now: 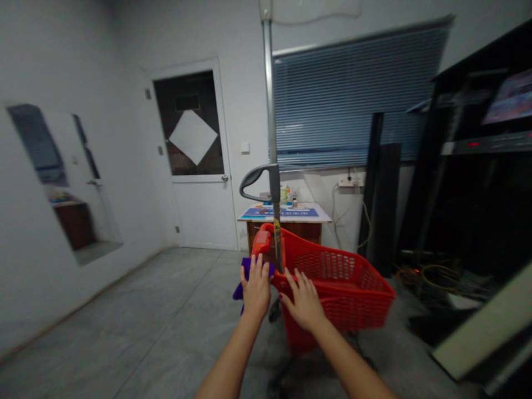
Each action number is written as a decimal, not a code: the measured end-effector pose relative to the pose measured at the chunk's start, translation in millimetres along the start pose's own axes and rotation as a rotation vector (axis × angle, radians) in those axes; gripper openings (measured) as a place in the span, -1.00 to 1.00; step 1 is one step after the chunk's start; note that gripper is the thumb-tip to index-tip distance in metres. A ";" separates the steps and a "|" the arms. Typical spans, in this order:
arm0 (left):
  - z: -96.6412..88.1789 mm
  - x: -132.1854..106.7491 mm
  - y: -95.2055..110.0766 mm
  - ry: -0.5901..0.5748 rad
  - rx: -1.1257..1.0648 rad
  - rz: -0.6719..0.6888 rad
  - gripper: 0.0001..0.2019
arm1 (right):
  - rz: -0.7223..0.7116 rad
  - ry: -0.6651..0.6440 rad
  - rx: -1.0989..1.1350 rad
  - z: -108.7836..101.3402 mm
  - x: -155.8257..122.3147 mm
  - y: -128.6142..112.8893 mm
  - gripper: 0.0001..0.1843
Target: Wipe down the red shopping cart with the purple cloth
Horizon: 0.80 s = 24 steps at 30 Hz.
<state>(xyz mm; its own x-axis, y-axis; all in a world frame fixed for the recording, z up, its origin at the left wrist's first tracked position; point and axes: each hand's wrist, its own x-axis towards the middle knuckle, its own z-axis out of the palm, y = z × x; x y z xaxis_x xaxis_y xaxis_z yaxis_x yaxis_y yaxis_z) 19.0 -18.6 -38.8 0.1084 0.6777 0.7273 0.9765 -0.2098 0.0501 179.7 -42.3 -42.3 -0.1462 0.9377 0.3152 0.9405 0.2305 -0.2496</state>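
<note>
— On the left wall, anything?
— Only a recessed opening (62,183) with a brown counter inside. Farther right, a shut white door with a dark glass pane (199,160), with a white sheet stuck on the glass.
— And out on the grey floor, mid-room?
— A red plastic mesh-sided basket (353,291), standing near the middle.
— Where's the left hand (255,291)?
— At the basket's near left corner. Laid flat, fingers stretched and unclenched, resting on a purple cloth (245,274) hanging over that corner.
— Above that corner?
— An upright shiny metal pole (269,111), running past the top of view. A curved grey lever handle (254,183) juts left from it.
— And the right hand (305,302)?
— Just right of the pole, on the basket's near rim. Palm down, fingers spread and loose, touching the red plastic, clasping nothing.
— Behind the basket?
— A wooden desk with a blue mat (286,213), small bottles along its back edge, under closed blue slatted blinds (353,94). At the far right, a tall black shelf unit (477,177), apart from the basket.
</note>
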 end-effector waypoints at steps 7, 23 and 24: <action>2.6 -2.4 -17.2 0.007 0.005 0.157 -0.56 | -0.020 -0.004 -0.009 1.9 -0.1 -6.6 -0.25; 12.6 0.8 -39.4 0.119 -0.041 0.238 -0.53 | -0.106 0.030 0.067 13.4 3.6 0.4 -0.18; 11.2 5.0 -38.2 0.137 -0.043 0.251 -0.54 | -0.133 0.039 0.075 14.9 3.6 0.5 -0.17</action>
<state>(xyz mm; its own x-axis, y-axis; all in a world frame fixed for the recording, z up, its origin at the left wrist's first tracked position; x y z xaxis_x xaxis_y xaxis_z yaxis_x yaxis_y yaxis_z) -15.6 0.7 -44.8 0.3169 0.5001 0.8059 0.9131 -0.3906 -0.1167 175.1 -34.9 -54.9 -0.2550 0.8870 0.3850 0.8879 0.3724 -0.2700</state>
